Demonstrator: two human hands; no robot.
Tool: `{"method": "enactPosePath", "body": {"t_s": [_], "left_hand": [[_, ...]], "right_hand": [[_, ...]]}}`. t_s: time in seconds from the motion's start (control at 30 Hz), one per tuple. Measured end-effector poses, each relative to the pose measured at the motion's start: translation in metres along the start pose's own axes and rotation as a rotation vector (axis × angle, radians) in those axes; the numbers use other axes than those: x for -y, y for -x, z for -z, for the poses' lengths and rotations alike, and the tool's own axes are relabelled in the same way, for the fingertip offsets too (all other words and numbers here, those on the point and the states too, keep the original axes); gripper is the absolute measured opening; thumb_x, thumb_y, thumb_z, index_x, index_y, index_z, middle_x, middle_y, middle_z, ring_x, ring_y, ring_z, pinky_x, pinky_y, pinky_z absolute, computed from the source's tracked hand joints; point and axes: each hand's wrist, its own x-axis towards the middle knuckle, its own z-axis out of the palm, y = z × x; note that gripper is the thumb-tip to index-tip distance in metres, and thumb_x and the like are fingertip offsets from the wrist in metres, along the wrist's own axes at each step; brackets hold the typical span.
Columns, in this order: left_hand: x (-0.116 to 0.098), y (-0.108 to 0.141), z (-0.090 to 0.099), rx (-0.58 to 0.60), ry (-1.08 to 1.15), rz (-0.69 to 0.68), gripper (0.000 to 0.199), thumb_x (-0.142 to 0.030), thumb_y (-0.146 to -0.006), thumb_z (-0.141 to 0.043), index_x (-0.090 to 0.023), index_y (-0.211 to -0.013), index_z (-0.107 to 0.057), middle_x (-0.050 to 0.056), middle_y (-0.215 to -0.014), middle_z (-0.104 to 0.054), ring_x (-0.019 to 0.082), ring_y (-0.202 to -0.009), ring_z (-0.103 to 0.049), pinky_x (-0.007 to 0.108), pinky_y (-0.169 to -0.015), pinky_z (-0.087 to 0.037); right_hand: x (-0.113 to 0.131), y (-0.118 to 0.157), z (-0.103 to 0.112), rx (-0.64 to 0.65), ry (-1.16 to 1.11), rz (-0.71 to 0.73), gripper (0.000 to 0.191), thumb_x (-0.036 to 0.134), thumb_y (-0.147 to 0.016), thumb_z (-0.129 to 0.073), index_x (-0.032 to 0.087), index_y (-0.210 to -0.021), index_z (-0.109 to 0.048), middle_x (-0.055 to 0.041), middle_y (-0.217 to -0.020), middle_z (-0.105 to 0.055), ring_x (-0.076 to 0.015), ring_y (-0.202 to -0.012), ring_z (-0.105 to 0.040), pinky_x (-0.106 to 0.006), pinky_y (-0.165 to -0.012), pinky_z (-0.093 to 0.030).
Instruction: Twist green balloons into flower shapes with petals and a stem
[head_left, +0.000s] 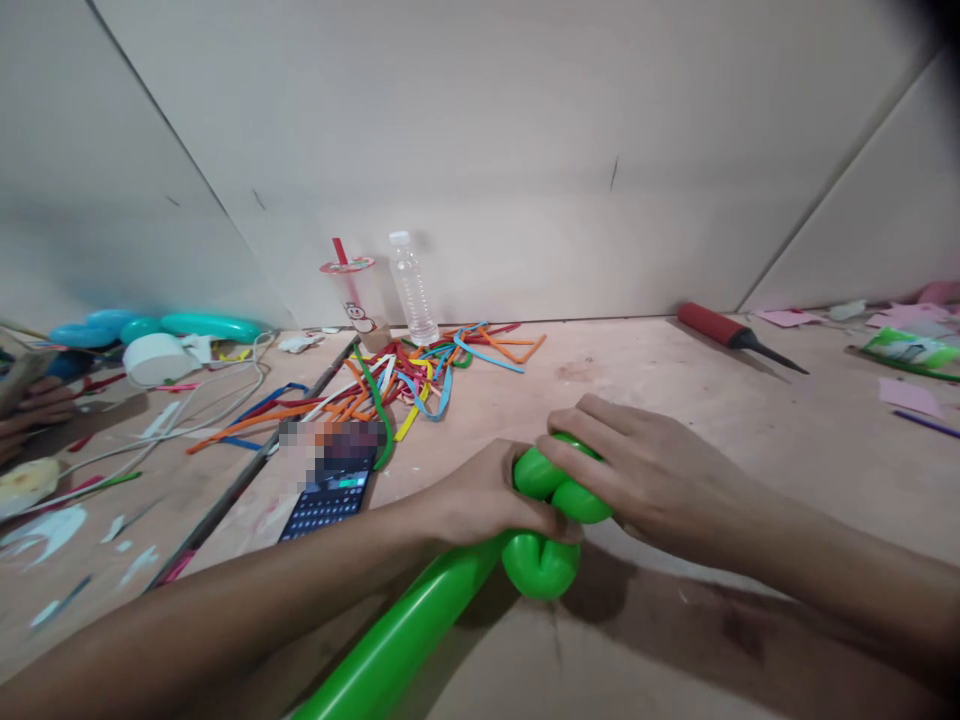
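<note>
A long green modelling balloon (420,625) stretches from the bottom edge up to both hands. At its upper end it is twisted into several round bubbles bunched together. My left hand (499,490) is closed around the twisted part, its thumb lying across the bubbles. From the right, my right hand (611,450) wraps its fingers over the top and side of the same bunch. One looped bubble hangs below my left thumb. The palms and some fingertips are hidden behind the balloon.
Uninflated balloons (420,375) lie in a pile before a bottle (414,290) and a drink cup (364,300). A phone (330,490) lies left. A red hand pump (709,325) rests right, near pink papers (911,397). Another person's hand (37,415) shows far left.
</note>
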Motion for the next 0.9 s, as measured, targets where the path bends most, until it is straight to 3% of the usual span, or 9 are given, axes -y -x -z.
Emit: {"method": "enactPosePath", "body": {"t_s": [0.1,0.27,0.37,0.43,0.47,0.53,0.63,0.77,0.9], "left_hand": [[0.002,0.004,0.000,-0.041,-0.241,-0.042,0.019,-0.021,-0.068,-0.071,-0.014,-0.085,-0.067,0.000,-0.082,-0.067,0.018,-0.077,-0.060,0.026,-0.070,-0.046],[-0.007,0.018,-0.007,-0.191,-1.007,-0.070,0.017,-0.019,-0.074,-0.054,-0.017,-0.089,-0.063,0.009,-0.091,-0.071,0.027,-0.083,-0.066,0.035,-0.072,-0.049],[-0.013,0.025,-0.019,-0.166,-1.264,-0.075,0.023,-0.015,-0.078,-0.046,-0.017,-0.097,-0.060,0.011,-0.089,-0.070,0.029,-0.080,-0.067,0.038,-0.068,-0.050],[-0.015,0.029,-0.026,-0.173,-1.381,-0.143,0.025,-0.015,-0.083,-0.043,-0.015,-0.104,-0.058,0.013,-0.092,-0.068,0.030,-0.084,-0.067,0.039,-0.068,-0.051],[-0.016,0.030,-0.029,-0.177,-1.432,-0.192,0.026,-0.016,-0.085,-0.042,-0.015,-0.107,-0.057,0.014,-0.095,-0.067,0.031,-0.088,-0.066,0.039,-0.069,-0.051],[-0.017,0.031,-0.031,-0.180,-1.487,-0.269,0.028,-0.018,-0.087,-0.043,-0.014,-0.112,-0.056,0.015,-0.100,-0.066,0.031,-0.094,-0.065,0.038,-0.071,-0.051],[-0.019,0.029,-0.023,-0.186,-1.413,-0.211,0.032,-0.022,-0.088,-0.045,-0.013,-0.117,-0.056,0.015,-0.104,-0.068,0.030,-0.092,-0.066,0.036,-0.070,-0.050],[-0.017,0.017,0.001,-0.194,-1.198,-0.115,0.027,-0.025,-0.083,-0.050,-0.015,-0.103,-0.065,0.014,-0.096,-0.073,0.031,-0.083,-0.068,0.037,-0.069,-0.047],[-0.009,0.007,0.015,-0.165,-0.982,-0.091,0.025,-0.029,-0.077,-0.057,-0.016,-0.095,-0.069,0.013,-0.093,-0.074,0.029,-0.082,-0.068,0.034,-0.069,-0.046]], "right_hand": [[0.007,0.000,0.000,0.024,-0.023,-0.090,0.028,0.003,-0.079,-0.049,0.017,-0.097,-0.065,-0.0085,-0.082,-0.064,-0.0230,-0.075,-0.056,-0.033,-0.062,-0.042],[0.017,-0.003,0.002,0.257,-0.346,-0.413,0.012,0.010,-0.074,-0.056,0.018,-0.076,-0.064,-0.0051,-0.072,-0.067,-0.0176,-0.060,-0.057,-0.028,-0.055,-0.035],[0.006,-0.006,-0.004,0.402,-0.888,-0.518,0.010,0.019,-0.075,-0.058,0.018,-0.065,-0.059,0.0012,-0.060,-0.061,-0.0153,-0.057,-0.058,-0.025,-0.053,-0.038],[-0.006,-0.005,-0.012,0.596,-1.365,-0.505,0.016,0.028,-0.078,-0.060,0.018,-0.066,-0.058,0.0023,-0.059,-0.060,-0.0156,-0.054,-0.061,-0.024,-0.051,-0.044],[-0.011,-0.005,-0.016,0.702,-1.574,-0.465,0.019,0.033,-0.080,-0.060,0.017,-0.070,-0.060,0.0012,-0.061,-0.063,-0.0164,-0.054,-0.063,-0.026,-0.052,-0.048],[-0.018,-0.003,-0.021,0.761,-1.824,-0.389,0.023,0.037,-0.082,-0.060,0.015,-0.090,-0.064,-0.0016,-0.072,-0.070,-0.0178,-0.058,-0.068,-0.028,-0.054,-0.052],[-0.019,-0.002,-0.021,0.501,-1.648,-0.400,0.039,0.037,-0.086,-0.062,0.017,-0.119,-0.057,-0.0065,-0.099,-0.074,-0.0195,-0.078,-0.072,-0.030,-0.064,-0.055],[-0.014,-0.001,-0.010,0.124,-0.864,-0.378,0.060,0.045,-0.088,-0.067,0.019,-0.138,-0.045,-0.0125,-0.124,-0.067,-0.0246,-0.101,-0.067,-0.038,-0.084,-0.052],[-0.007,0.000,-0.002,0.081,-0.545,-0.254,0.065,0.044,-0.083,-0.071,0.021,-0.140,-0.047,-0.0143,-0.134,-0.062,-0.0306,-0.114,-0.063,-0.043,-0.090,-0.049]]}}
